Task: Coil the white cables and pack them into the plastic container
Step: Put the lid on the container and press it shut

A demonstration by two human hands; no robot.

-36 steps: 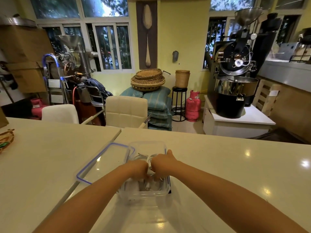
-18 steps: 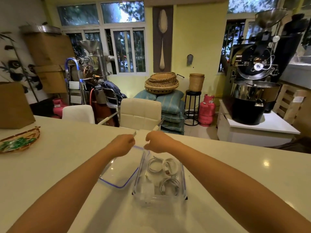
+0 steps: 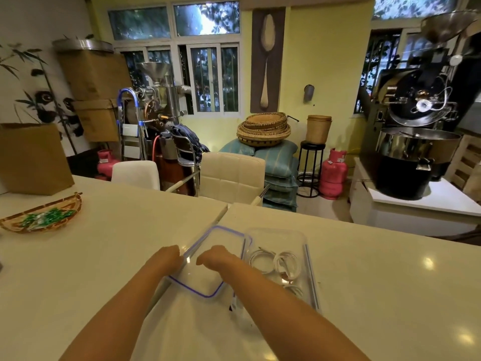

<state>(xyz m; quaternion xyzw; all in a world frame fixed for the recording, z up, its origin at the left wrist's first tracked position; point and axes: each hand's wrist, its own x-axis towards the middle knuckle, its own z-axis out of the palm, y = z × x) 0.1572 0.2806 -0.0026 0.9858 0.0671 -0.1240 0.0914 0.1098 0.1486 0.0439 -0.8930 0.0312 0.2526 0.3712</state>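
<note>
Both bare forearms reach forward over the glossy cream table (image 3: pixel 104 256). Just right of the right hand (image 3: pixel 217 259) sits the clear rectangular plastic container (image 3: pixel 276 231), which holds the coiled white cables (image 3: pixel 273 261). The flat clear lid with a blue rim (image 3: pixel 221 241) lies under both hands. The left hand (image 3: pixel 166 259) curls at its left edge and the right's bent fingers rest on top; whether either grips it cannot be told.

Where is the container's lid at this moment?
Head view: the lid lies on the white table, just left of the clear container holding the coiled cables, with the left hand at its left edge and the right hand above it.
</note>
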